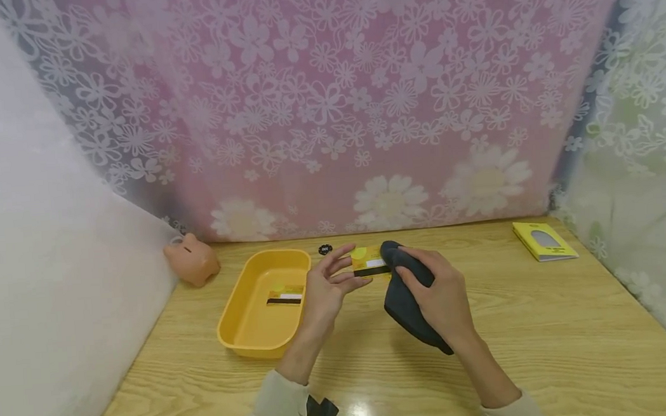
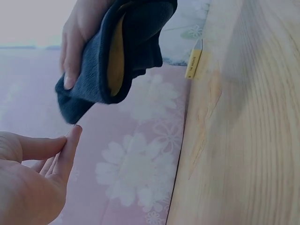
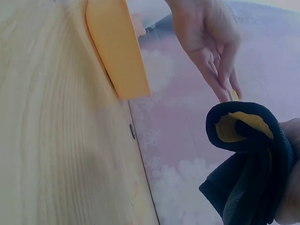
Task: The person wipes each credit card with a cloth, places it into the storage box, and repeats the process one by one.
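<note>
My left hand (image 1: 322,298) pinches a yellow card (image 1: 364,255) with a black stripe by its left edge; in the left wrist view the thumb and fingers meet at it. My right hand (image 1: 446,293) grips a folded dark blue cloth (image 1: 410,302), which covers the card's right end. A yellow inner side (image 3: 229,129) of this cloth shows in the right wrist view. Left of my hands stands a yellow plastic tub (image 1: 244,347), and a similar striped card (image 1: 285,298) lies in it. Both cards are held or lying above the table's left and middle parts.
An orange piggy bank (image 1: 193,261) stands at the back left. Behind the left hand lies a black round chip (image 1: 325,249). A yellow packet with a grey oval (image 1: 543,241) lies at the back right. Flowered cloth (image 1: 327,106) hangs behind the wooden table (image 1: 546,328).
</note>
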`<action>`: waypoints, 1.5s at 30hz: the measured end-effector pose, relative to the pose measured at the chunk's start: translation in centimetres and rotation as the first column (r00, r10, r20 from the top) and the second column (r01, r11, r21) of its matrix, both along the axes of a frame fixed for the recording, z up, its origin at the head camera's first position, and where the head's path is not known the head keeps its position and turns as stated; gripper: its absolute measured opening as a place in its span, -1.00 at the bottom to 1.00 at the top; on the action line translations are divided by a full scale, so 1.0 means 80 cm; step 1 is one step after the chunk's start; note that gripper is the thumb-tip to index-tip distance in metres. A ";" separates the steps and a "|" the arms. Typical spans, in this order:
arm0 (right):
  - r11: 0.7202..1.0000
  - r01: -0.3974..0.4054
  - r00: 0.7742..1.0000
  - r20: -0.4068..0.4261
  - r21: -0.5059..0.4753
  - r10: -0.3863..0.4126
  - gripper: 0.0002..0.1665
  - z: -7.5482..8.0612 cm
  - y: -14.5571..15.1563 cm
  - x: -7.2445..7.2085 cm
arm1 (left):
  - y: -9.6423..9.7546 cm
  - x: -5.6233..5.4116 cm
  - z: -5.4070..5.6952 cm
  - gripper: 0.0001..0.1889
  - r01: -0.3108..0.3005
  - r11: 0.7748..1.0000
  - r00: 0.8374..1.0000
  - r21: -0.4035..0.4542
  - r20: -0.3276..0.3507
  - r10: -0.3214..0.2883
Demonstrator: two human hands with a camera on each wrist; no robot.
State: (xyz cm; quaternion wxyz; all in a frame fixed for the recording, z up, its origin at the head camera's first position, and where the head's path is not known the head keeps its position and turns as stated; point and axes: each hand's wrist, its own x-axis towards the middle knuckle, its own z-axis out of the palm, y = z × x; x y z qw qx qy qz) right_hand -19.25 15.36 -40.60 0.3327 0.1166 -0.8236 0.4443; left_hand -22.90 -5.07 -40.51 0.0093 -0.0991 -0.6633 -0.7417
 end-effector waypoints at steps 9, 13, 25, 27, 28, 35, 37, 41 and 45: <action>0.996 0.086 0.996 0.030 -0.031 -0.085 -0.58 0.003 0.023 0.000 | -0.008 -0.001 0.000 -0.38 0.004 1.000 1.000 0.011 0.002 -0.004; 0.997 0.063 0.998 0.002 -0.043 -0.063 -0.56 0.004 0.022 0.003 | -0.008 -0.001 0.000 -0.39 0.003 1.000 1.000 0.006 -0.001 -0.003; 0.981 -0.194 0.979 -0.056 0.017 0.194 -0.51 0.006 -0.022 0.010 | 0.009 0.004 -0.001 -0.43 0.044 0.999 0.998 -0.014 -0.044 -0.045; 0.977 -0.211 0.977 -0.040 0.018 0.211 -0.52 0.005 -0.028 0.011 | 0.012 0.005 -0.002 -0.43 0.059 0.998 0.997 -0.006 -0.055 -0.059; 0.976 -0.216 0.976 -0.033 0.020 0.216 -0.52 0.004 -0.030 0.012 | 0.013 0.005 -0.002 -0.43 0.067 0.998 0.996 -0.003 -0.061 -0.067; 0.980 -0.196 0.980 -0.017 0.038 0.197 -0.52 0.000 -0.036 0.015 | 0.018 0.012 -0.004 -0.42 0.089 0.996 0.994 -0.017 -0.059 -0.090; 0.981 -0.192 0.981 -0.007 0.039 0.192 -0.52 -0.001 -0.035 0.017 | 0.017 0.014 -0.004 -0.41 0.090 0.996 0.995 -0.009 -0.047 -0.090; 0.981 -0.187 0.982 0.009 0.044 0.187 -0.52 -0.005 -0.030 0.019 | 0.014 0.017 -0.005 -0.41 0.107 0.994 0.994 0.008 -0.020 -0.107; 0.984 -0.170 0.985 -0.010 0.056 0.170 -0.51 -0.010 -0.021 0.020 | 0.008 0.018 -0.010 -0.43 0.092 0.996 0.996 0.012 0.001 -0.092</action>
